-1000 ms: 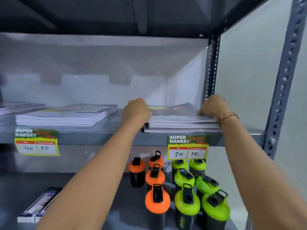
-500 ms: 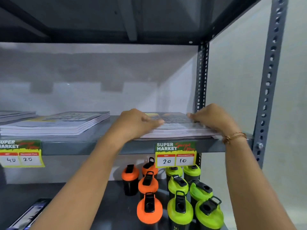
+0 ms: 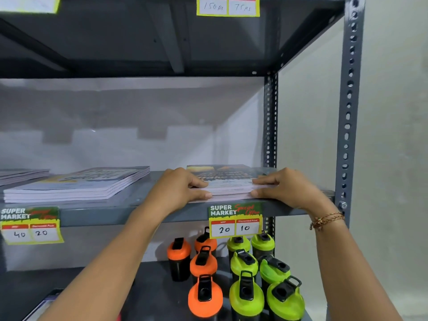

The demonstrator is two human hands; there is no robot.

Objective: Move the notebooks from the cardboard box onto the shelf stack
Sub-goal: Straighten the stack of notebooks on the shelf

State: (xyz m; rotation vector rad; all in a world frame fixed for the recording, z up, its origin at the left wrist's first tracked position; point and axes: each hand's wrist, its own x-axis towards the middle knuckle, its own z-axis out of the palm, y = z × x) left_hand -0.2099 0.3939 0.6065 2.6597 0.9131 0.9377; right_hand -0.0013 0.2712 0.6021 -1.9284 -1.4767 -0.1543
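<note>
Notebook stack (image 3: 228, 181) lies flat at right end of grey metal shelf (image 3: 139, 205), front edge near shelf lip. Left hand (image 3: 183, 188) and right hand (image 3: 284, 187) clasp stack's two front corners, thumbs under, fingers over cover. Cover print blurred, unreadable. Second notebook pile (image 3: 78, 186) well apart at left; third pile cut off by frame edge. Cardboard box out of view. Lower shelf: orange-lidded bottles (image 3: 203, 265), green-lidded bottles (image 3: 261, 274). Pale wall behind.
</note>
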